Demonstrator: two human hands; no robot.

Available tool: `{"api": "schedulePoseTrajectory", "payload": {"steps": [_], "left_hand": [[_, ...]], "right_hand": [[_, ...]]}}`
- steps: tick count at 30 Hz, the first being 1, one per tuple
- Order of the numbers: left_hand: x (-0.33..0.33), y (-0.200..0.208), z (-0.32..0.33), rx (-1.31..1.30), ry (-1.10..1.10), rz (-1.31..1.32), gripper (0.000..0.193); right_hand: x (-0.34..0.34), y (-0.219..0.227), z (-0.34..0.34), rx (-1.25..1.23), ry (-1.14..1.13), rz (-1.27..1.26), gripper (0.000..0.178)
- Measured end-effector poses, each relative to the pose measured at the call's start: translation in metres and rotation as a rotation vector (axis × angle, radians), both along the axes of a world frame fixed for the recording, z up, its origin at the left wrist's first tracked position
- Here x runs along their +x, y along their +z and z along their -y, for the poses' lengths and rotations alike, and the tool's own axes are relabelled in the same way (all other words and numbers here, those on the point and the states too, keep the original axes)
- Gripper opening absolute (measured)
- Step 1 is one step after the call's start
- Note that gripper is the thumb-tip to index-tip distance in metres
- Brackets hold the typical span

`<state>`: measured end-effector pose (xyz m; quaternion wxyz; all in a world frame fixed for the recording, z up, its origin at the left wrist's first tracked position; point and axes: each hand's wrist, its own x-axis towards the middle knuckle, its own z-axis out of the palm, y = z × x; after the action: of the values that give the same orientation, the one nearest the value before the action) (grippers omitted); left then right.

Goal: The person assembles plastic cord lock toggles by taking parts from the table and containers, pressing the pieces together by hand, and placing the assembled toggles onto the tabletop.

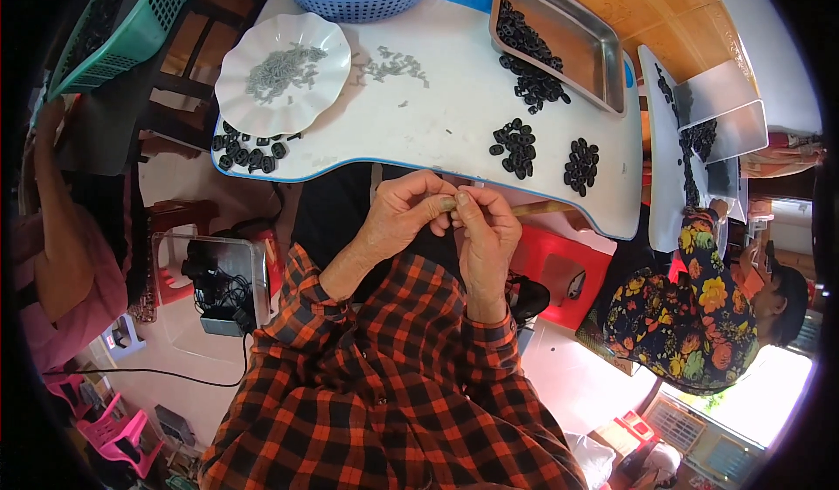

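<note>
My left hand (404, 213) and my right hand (483, 237) meet just off the near edge of the white table (393, 132). Thumb and fingertips of both are pinched together; whatever is between them is hidden or too small to make out. Left of them on the table, a white scalloped plate (236, 97) holds many small grey pins (284, 71). More grey pins (393, 65) lie loose beside the plate. Black oval parts form a pile (251, 151) below the plate and two piles at right, one (516, 148) nearer my hands and another (581, 165) farther right.
A steel tray (603, 53) with black parts tilts at the back right. Behind stands a blue basket (350, 5) of black parts. A green crate (131, 49) is at far left. One person in a flowered top (690, 315) sits at right, another in pink (74, 289) at left.
</note>
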<state>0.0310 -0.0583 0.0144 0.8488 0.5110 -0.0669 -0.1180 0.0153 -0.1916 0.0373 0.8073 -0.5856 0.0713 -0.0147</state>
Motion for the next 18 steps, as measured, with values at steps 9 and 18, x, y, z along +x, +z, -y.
{"api": "schedulePoseTrajectory", "payload": {"steps": [9, 18], "left_hand": [[-0.001, -0.001, -0.004, 0.037, 0.036, -0.092, 0.015], [-0.001, -0.005, -0.007, 0.039, 0.05, -0.089, 0.015]], "right_hand": [[0.04, -0.004, 0.02, -0.803, -0.198, 0.227, 0.015], [0.065, -0.007, 0.023, -1.365, -0.236, 0.331, 0.017]]}}
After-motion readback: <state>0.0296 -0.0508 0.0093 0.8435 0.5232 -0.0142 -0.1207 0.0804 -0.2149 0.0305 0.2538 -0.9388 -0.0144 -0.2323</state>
